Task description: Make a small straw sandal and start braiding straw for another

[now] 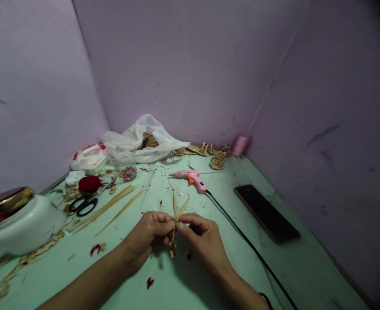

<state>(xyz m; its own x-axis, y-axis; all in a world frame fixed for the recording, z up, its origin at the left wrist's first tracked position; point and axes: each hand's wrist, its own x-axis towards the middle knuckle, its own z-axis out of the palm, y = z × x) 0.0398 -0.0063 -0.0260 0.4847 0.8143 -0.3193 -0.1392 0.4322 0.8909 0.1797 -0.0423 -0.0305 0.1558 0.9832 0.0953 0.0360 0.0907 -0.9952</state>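
Observation:
Both my hands meet low in the middle of the head view, above a pale green table (209, 284). My left hand (149, 234) and my right hand (199, 234) each pinch a small bundle of dried straw strips (177, 211). The strips stick up and fan out above my fingertips. A short tail with a red bit hangs below them. All fingers are closed around the bundle.
A pink glue gun (192, 177) lies behind my hands, its black cord (241, 237) running to the front right. A dark phone (266, 212) lies right. Black scissors (83, 204), red thread, long straw strips (112, 206), a white jar (22, 221), a bead cup and a plastic bag (141, 140) sit left and back.

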